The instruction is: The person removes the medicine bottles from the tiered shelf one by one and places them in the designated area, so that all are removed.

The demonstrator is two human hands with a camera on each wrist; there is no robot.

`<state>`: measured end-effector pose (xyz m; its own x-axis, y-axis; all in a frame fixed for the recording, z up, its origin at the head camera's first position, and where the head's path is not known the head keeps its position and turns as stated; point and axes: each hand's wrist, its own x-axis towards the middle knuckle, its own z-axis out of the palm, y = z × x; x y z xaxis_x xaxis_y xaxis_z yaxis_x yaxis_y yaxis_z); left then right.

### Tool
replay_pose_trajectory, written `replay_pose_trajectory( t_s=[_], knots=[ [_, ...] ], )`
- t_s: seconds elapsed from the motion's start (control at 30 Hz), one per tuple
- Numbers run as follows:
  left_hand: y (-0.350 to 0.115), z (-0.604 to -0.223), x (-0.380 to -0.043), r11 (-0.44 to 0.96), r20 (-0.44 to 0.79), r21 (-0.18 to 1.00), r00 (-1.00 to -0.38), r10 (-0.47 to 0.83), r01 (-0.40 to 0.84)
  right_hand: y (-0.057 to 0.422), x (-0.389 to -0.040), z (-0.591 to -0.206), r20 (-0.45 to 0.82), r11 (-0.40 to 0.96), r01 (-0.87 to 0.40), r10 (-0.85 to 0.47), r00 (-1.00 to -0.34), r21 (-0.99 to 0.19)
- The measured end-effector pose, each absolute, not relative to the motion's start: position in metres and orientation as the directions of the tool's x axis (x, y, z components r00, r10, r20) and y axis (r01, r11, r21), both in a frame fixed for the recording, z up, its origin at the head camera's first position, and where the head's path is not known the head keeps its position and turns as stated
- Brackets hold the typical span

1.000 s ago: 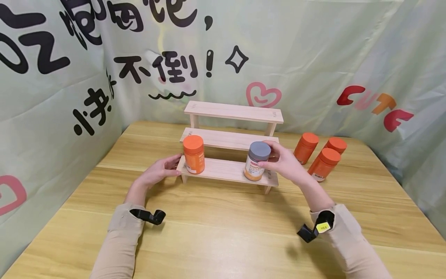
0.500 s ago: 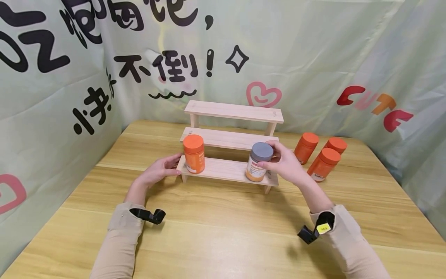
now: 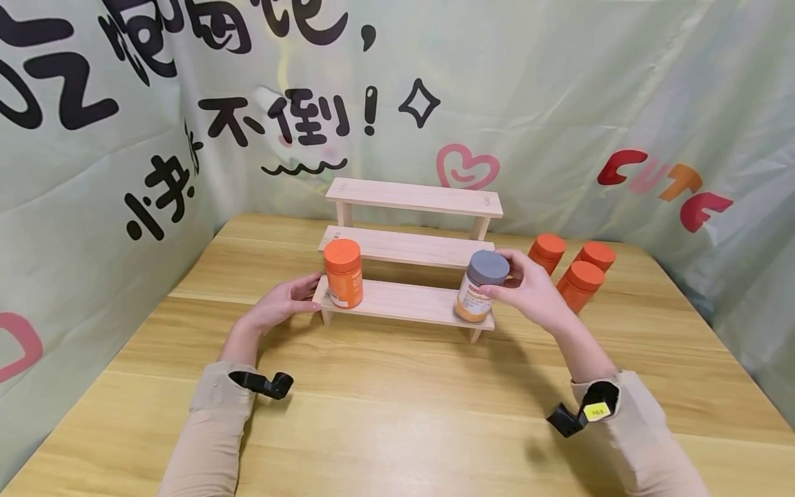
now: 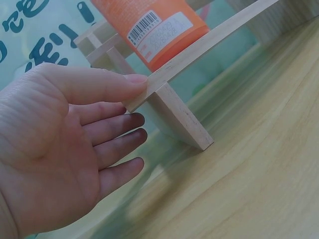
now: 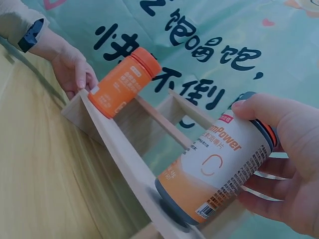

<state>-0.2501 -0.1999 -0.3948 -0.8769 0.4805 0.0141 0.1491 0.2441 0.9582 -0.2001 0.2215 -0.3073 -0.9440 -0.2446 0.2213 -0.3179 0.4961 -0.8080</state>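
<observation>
A three-step wooden shelf (image 3: 404,301) stands on the table. My left hand (image 3: 282,301) holds the left end of its lowest board; in the left wrist view the thumb lies against the board's corner and the other fingers are behind and below it. An orange jar with an orange lid (image 3: 344,274) stands upright near that end. My right hand (image 3: 537,290) grips a grey-lidded jar (image 5: 217,162) with a white and orange label. This jar is over the lowest board's right end, tilted slightly; whether its base touches the wood I cannot tell.
Several orange-lidded jars stand at the right on the wooden table (image 3: 385,414), among them a front one (image 3: 580,286), partly behind my right hand. A printed cloth (image 3: 546,103) hangs behind and at the sides. The shelf's middle (image 3: 406,246) and top boards (image 3: 413,195) rise behind.
My right hand has moved to the right along the lowest board with the grey-lidded jar, towards the board's right end. My left hand stays at the left end.
</observation>
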Motion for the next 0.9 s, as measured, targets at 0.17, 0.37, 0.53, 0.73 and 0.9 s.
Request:
replay_pose_trajectory(
  t_s=[0.17, 0.37, 0.53, 0.73, 0.9],
  knots=[
    [-0.200, -0.395, -0.249, 0.240, 0.012, 0.960, -0.879, 0.477, 0.143, 0.236, -0.196, -0.306, 0.240, 0.530, -0.316, -0.208, -0.948, -0.787],
    [-0.200, -0.394, -0.249, 0.233, 0.009, 0.963, -0.878, 0.478, 0.137, 0.255, -0.192, -0.308, 0.283, 0.579, -0.322, -0.160, -0.946, -0.749],
    [-0.200, -0.394, -0.249, 0.225, 0.015, 0.964, -0.875, 0.483, 0.140, 0.268, -0.189, -0.310, 0.288, 0.582, -0.308, -0.130, -0.949, -0.753],
    [-0.200, -0.395, -0.250, 0.228, 0.019, 0.962, -0.872, 0.488, 0.149, 0.283, -0.182, -0.312, 0.293, 0.578, -0.295, -0.099, -0.951, -0.761],
    [-0.200, -0.395, -0.250, 0.227, 0.024, 0.962, -0.873, 0.487, 0.153, 0.294, -0.177, -0.316, 0.273, 0.595, -0.263, -0.076, -0.959, -0.759]
  ],
)
